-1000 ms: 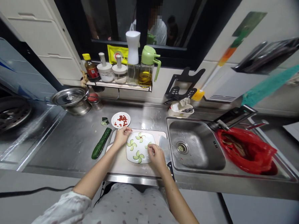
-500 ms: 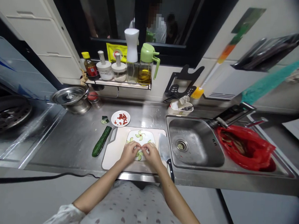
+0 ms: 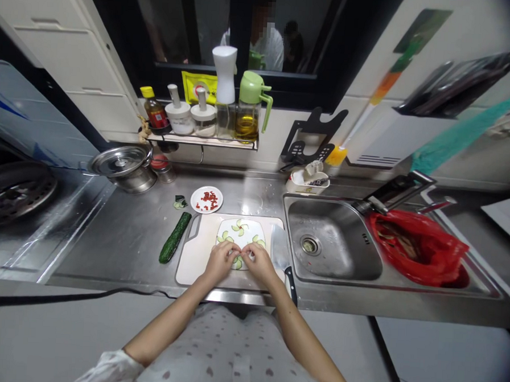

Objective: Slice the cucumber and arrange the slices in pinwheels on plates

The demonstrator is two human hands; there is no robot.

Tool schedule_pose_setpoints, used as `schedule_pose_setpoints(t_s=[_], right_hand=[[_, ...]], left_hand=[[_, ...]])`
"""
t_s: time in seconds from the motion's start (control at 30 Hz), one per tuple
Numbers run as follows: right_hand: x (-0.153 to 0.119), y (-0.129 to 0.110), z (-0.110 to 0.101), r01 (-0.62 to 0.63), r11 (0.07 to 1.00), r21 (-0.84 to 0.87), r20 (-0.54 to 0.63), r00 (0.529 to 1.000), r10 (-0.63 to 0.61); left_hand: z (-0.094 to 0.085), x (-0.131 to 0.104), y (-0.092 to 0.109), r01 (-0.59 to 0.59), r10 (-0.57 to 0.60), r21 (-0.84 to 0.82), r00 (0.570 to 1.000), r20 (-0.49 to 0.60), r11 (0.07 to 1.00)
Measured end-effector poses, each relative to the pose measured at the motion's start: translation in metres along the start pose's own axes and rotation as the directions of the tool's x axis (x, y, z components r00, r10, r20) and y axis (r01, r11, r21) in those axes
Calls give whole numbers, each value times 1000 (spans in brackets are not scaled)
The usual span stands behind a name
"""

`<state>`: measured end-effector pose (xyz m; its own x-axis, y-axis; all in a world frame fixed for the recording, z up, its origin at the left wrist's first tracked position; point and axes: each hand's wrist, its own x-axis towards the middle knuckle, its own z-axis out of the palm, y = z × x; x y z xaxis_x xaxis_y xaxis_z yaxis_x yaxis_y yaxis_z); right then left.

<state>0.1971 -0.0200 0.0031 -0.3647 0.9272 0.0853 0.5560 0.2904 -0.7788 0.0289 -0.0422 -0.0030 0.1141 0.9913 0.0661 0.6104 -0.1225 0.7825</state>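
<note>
My left hand [image 3: 223, 259] and my right hand [image 3: 255, 259] meet over a white plate [image 3: 245, 228], thumbs and forefingers pinched close together. Whatever sits between the fingertips is too small or hidden to make out. Thin green cucumber slices [image 3: 239, 227] lie in curved, flower-like groups near the plate's edges, one with a red bit at its middle. Under the plate is a pale cutting board [image 3: 193, 265]. A cleaver [image 3: 279, 246] with a black handle rests along the board's right side. Behind the board, a small white dish [image 3: 193, 198] holds chopped red pieces.
Left of the board lies a cucumber [image 3: 175, 238], with cut end pieces [image 3: 180, 202] behind it. A steel sink [image 3: 333, 235] and a red plastic bag [image 3: 418, 251] are on the right. A lidded pot [image 3: 131, 173] and a seasoning shelf [image 3: 206, 141] stand at the back.
The view has shifted very slightly. Both hands stay pinched together over the plate, with hardly any visible movement.
</note>
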Motion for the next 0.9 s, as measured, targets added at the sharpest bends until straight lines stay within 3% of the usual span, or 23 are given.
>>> schedule_pose_setpoints(t_s=[0.23, 0.37, 0.6, 0.9], right_hand=[[3, -1, -7, 2, 988, -153, -4, 1000, -2], [2, 0, -5, 12, 955, -297, 55, 998, 5], [-3, -1, 7, 88, 857, -508, 252, 967, 50], [0, 3, 14, 101, 838, -536, 287, 955, 69]], left_hand=[[-11, 0, -8, 98, -100, -26, 991, -91, 995], [-16, -2, -15, 148, -144, 26, 982, -123, 989], [-6, -7, -17, 212, -212, 182, 977, -23, 960], [5, -5, -10, 213, -237, 279, 970, 54, 936]])
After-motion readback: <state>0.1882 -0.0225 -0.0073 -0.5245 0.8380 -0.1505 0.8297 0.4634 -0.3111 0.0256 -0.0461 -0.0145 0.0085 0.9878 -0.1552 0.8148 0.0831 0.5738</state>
